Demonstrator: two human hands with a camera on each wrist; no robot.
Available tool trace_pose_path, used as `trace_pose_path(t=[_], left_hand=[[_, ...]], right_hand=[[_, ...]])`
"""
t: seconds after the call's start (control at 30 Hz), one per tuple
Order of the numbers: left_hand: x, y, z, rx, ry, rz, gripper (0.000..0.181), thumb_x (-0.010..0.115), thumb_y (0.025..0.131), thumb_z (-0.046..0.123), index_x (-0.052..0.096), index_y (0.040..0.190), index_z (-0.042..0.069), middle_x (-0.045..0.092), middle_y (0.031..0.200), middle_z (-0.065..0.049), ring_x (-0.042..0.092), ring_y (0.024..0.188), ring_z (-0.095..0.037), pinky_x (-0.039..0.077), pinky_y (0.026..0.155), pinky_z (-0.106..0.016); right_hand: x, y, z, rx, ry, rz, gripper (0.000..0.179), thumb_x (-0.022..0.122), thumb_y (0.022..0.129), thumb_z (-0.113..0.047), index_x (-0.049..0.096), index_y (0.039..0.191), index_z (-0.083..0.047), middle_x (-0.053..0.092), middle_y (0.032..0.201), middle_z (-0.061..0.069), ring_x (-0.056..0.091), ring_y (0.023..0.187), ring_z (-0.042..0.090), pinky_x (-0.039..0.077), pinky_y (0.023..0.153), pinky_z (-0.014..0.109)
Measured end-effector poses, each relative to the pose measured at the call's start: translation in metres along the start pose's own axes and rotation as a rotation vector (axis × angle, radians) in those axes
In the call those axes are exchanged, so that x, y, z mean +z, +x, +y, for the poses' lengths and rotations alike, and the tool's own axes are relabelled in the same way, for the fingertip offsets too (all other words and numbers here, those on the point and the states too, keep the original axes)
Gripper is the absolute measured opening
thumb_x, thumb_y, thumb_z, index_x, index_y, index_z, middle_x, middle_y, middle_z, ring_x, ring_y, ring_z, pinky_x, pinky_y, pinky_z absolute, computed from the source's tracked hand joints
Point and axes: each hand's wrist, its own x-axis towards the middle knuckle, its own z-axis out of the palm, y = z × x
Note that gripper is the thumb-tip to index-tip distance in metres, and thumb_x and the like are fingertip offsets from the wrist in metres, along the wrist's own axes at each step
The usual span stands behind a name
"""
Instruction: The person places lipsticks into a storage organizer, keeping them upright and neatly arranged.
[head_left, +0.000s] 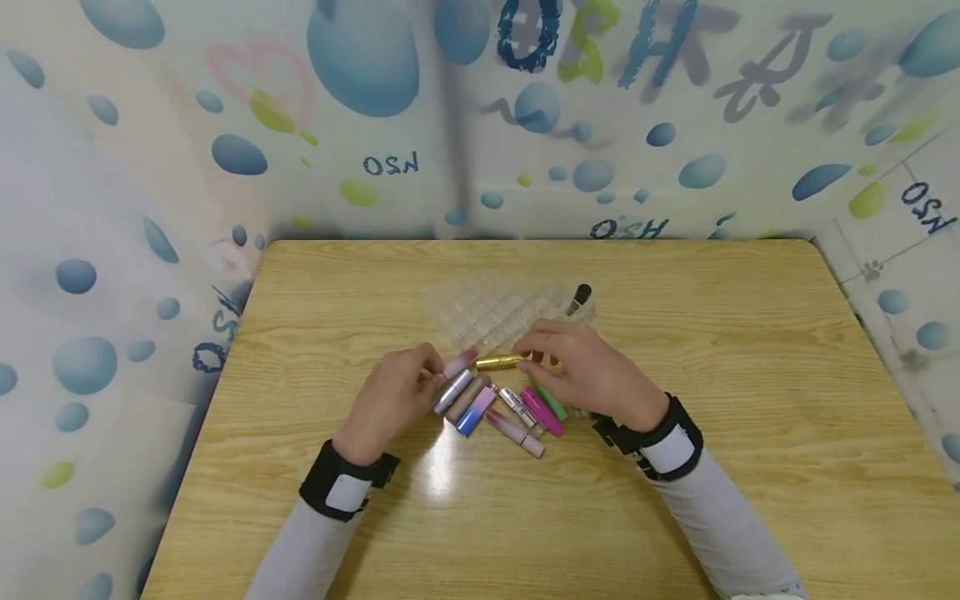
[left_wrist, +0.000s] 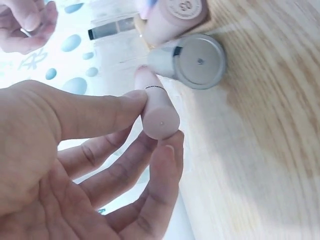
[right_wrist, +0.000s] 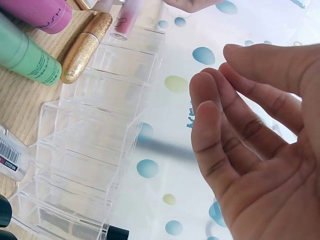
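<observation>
Between thumb and fingers, my left hand [head_left: 390, 396] pinches a pale pink lip gloss tube [left_wrist: 161, 117] with a darker pink end. This tube slants toward a clear compartmented organizer [head_left: 487, 312]. Beside it on the table lie a silver tube [head_left: 453, 392], a brownish-pink tube [head_left: 467, 397] and a blue-and-pink tube [head_left: 476, 411]. My right hand [head_left: 592, 367] hovers by the organizer's near right side, fingers loosely bent and holding nothing in the right wrist view. Closest to its fingertips in the head view is a glittery gold tube [right_wrist: 87, 47].
Nearer me lie a magenta tube [head_left: 542, 411], a green tube [head_left: 551, 402], a silver printed tube [head_left: 517, 407] and another pink gloss tube [head_left: 516, 433]. A black-ended item [head_left: 580, 297] leans at the organizer's right end. A patterned curtain [head_left: 405, 200] hangs behind the wooden table [head_left: 337, 292].
</observation>
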Motion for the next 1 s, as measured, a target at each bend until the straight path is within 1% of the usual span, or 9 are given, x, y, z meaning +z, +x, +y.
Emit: trace_pose_path(t=[0.13, 0.27, 0.43, 0.53, 0.63, 0.77, 0.83, 0.9, 1.0], left_hand=[[-0.002, -0.002, 0.003, 0.003, -0.009, -0.017, 0.005, 0.073, 0.092, 0.004, 0.07, 0.095, 0.007, 0.073, 0.09, -0.006, 0.067, 0.075, -0.015, 0.055, 0.06, -0.029], [-0.004, -0.005, 0.007, 0.022, -0.024, -0.024, 0.006, 0.073, 0.092, 0.004, 0.07, 0.096, 0.008, 0.074, 0.094, -0.006, 0.068, 0.077, -0.014, 0.054, 0.061, -0.029], [-0.006, -0.007, 0.015, 0.095, -0.008, -0.002, 0.006, 0.074, 0.092, 0.005, 0.07, 0.095, 0.008, 0.075, 0.094, -0.005, 0.068, 0.079, -0.015, 0.055, 0.063, -0.03], [-0.006, -0.008, 0.019, 0.125, -0.005, 0.005, 0.006, 0.074, 0.091, 0.005, 0.07, 0.094, 0.008, 0.075, 0.094, -0.005, 0.069, 0.08, -0.014, 0.056, 0.065, -0.03], [-0.005, -0.007, 0.023, 0.153, -0.006, 0.0, 0.006, 0.075, 0.091, 0.006, 0.07, 0.093, 0.009, 0.074, 0.093, -0.003, 0.066, 0.074, -0.011, 0.054, 0.062, -0.027], [-0.004, -0.007, 0.027, 0.216, -0.018, -0.003, 0.006, 0.075, 0.092, 0.007, 0.069, 0.093, 0.01, 0.072, 0.089, 0.0, 0.06, 0.07, -0.008, 0.052, 0.059, -0.024], [-0.003, -0.007, 0.029, 0.241, -0.036, -0.004, 0.006, 0.075, 0.092, 0.007, 0.07, 0.093, 0.01, 0.071, 0.089, 0.001, 0.061, 0.071, -0.007, 0.053, 0.06, -0.024], [-0.003, -0.008, 0.031, 0.249, -0.055, -0.005, 0.006, 0.075, 0.091, 0.007, 0.07, 0.093, 0.01, 0.071, 0.089, 0.002, 0.063, 0.073, -0.006, 0.055, 0.061, -0.024], [-0.004, -0.01, 0.034, 0.249, -0.076, -0.009, 0.006, 0.075, 0.091, 0.007, 0.07, 0.094, 0.01, 0.072, 0.09, 0.001, 0.065, 0.076, -0.007, 0.057, 0.063, -0.027]], right_hand=[[0.002, 0.0, 0.001, 0.018, 0.001, -0.019, 0.013, 0.072, 0.096, -0.017, 0.078, 0.106, -0.013, 0.069, 0.099, -0.007, 0.061, 0.083, 0.004, 0.057, 0.065, 0.028], [0.004, 0.001, 0.001, 0.019, 0.004, -0.027, 0.013, 0.071, 0.096, -0.016, 0.078, 0.108, -0.014, 0.07, 0.102, -0.005, 0.062, 0.084, 0.005, 0.058, 0.068, 0.029], [0.005, 0.002, 0.0, -0.004, 0.014, -0.032, 0.018, 0.071, 0.096, -0.014, 0.078, 0.112, -0.009, 0.072, 0.111, 0.003, 0.067, 0.09, 0.011, 0.06, 0.071, 0.032], [0.006, 0.003, 0.001, -0.015, 0.009, -0.033, 0.021, 0.072, 0.095, -0.013, 0.077, 0.115, -0.008, 0.071, 0.117, 0.004, 0.07, 0.095, 0.017, 0.059, 0.072, 0.033], [0.008, 0.004, 0.002, -0.015, 0.009, -0.043, 0.023, 0.073, 0.094, -0.014, 0.077, 0.117, -0.009, 0.07, 0.122, 0.003, 0.07, 0.102, 0.019, 0.058, 0.076, 0.031], [0.01, 0.006, 0.002, -0.003, 0.025, -0.076, 0.024, 0.075, 0.092, -0.014, 0.077, 0.117, -0.012, 0.069, 0.124, 0.002, 0.067, 0.11, 0.015, 0.057, 0.084, 0.031], [0.011, 0.006, 0.003, -0.001, 0.032, -0.095, 0.024, 0.076, 0.092, -0.013, 0.076, 0.115, -0.013, 0.069, 0.122, -0.001, 0.066, 0.109, 0.012, 0.057, 0.086, 0.031], [0.012, 0.006, 0.004, -0.005, 0.039, -0.107, 0.024, 0.077, 0.091, -0.013, 0.076, 0.115, -0.013, 0.069, 0.119, -0.004, 0.065, 0.107, 0.009, 0.057, 0.087, 0.031], [0.013, 0.005, 0.005, -0.006, 0.052, -0.113, 0.023, 0.076, 0.092, -0.012, 0.075, 0.115, -0.013, 0.07, 0.114, -0.006, 0.065, 0.102, 0.008, 0.058, 0.083, 0.031]])
